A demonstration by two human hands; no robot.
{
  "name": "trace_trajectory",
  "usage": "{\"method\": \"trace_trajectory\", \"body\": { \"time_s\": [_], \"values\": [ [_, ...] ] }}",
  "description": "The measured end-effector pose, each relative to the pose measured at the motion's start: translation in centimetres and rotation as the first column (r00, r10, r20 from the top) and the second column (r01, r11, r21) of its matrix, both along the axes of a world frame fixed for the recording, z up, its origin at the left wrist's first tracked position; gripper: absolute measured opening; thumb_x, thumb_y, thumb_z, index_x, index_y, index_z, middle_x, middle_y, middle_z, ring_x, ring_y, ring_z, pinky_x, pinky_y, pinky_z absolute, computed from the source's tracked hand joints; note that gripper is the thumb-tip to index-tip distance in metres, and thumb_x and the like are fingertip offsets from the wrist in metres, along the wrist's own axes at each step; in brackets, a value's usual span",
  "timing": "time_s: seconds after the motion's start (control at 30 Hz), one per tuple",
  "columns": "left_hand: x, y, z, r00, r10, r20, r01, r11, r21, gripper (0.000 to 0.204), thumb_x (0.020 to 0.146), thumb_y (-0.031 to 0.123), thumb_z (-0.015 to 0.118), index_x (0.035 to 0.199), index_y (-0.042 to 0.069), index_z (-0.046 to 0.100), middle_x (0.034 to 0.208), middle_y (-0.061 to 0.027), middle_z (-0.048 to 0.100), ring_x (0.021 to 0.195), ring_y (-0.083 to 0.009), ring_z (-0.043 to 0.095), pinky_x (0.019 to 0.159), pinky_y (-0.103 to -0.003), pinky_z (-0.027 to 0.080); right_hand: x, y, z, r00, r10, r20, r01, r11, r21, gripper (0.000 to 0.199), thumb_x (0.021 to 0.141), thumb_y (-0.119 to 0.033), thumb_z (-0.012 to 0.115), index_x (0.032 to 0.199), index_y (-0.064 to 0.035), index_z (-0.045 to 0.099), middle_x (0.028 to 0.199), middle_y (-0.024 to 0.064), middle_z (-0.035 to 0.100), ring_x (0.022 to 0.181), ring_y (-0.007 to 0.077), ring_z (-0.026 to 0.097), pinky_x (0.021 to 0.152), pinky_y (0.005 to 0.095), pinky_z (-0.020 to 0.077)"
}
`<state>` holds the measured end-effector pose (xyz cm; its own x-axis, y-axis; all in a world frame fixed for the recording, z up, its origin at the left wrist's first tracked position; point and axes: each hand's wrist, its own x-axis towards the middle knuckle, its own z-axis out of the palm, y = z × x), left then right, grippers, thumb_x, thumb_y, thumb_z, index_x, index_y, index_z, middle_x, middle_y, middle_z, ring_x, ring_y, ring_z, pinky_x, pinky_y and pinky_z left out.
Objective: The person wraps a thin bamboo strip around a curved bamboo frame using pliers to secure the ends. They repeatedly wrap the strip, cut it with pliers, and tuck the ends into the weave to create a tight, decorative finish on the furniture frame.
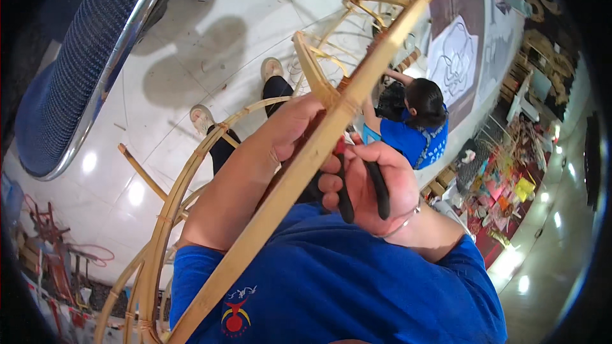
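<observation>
Your left hand [290, 129] clamps the bamboo frame strip [331, 129]; beside it, your right hand [376, 185] grips black-handled pliers [363, 188].

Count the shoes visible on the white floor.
2. One pale shoe lies near the top centre, above the left hand; the other pale shoe lies lower and to the left, beside the curved bamboo frame. Others may be hidden behind the frame.

Two hands [299, 134] [373, 185], one black-handled pliers [363, 194], one bamboo frame [287, 185], one blue chair [76, 70], one seated co-worker [414, 127].
</observation>
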<state>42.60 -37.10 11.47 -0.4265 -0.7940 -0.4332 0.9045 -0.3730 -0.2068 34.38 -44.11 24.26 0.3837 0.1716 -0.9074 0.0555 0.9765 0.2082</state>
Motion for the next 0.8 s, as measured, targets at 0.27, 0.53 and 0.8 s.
{"method": "trace_trajectory", "body": {
  "time_s": [0.27, 0.53, 0.8],
  "values": [
    [-2.4, 0.2, -3.3, 0.995, 0.088, 0.042, -0.090, 0.995, 0.038, 0.028, 0.082, 0.019, 0.047, 0.105, 0.004, 0.049, 0.088, -0.0067, 0.059, 0.072, -0.0136, 0.058, 0.063, -0.028, 0.050, -0.5, -1.1, 0.3, 0.999, -0.038, -0.013, 0.039, 0.992, 0.123, 0.025, 0.088, -0.022, 0.037, 0.103, -0.0060, 0.050, 0.091, 0.0111, 0.058, 0.080, 0.0286, 0.059, 0.077, 0.0437, 0.0485],
    [-1.5, -0.3, -2.2, 0.999, 0.019, 0.036, -0.022, 0.995, 0.093, 0.027, 0.080, 0.018, 0.046, 0.102, 0.004, 0.051, 0.083, -0.0038, 0.058, 0.070, -0.0111, 0.056, 0.064, -0.026, 0.049, -0.4, -1.0, -0.1, 0.999, -0.026, 0.021, 0.023, 0.990, 0.141, 0.025, 0.088, -0.021, 0.037, 0.102, -0.0053, 0.050, 0.091, 0.0109, 0.058, 0.080, 0.0292, 0.060, 0.079, 0.0445, 0.0486],
    [-2.1, -0.8, -2.3, 0.997, 0.061, -0.047, -0.055, 0.993, 0.104, 0.023, 0.077, 0.022, 0.048, 0.090, 0.004, 0.053, 0.074, -0.0005, 0.055, 0.061, -0.0084, 0.052, 0.056, -0.024, 0.046, 1.5, -0.5, 0.2, 0.994, 0.034, -0.107, -0.031, 0.999, 0.028, 0.024, 0.089, -0.020, 0.037, 0.101, -0.0046, 0.050, 0.089, 0.0093, 0.057, 0.081, 0.0261, 0.058, 0.079, 0.0433, 0.0481]
  ]
}}
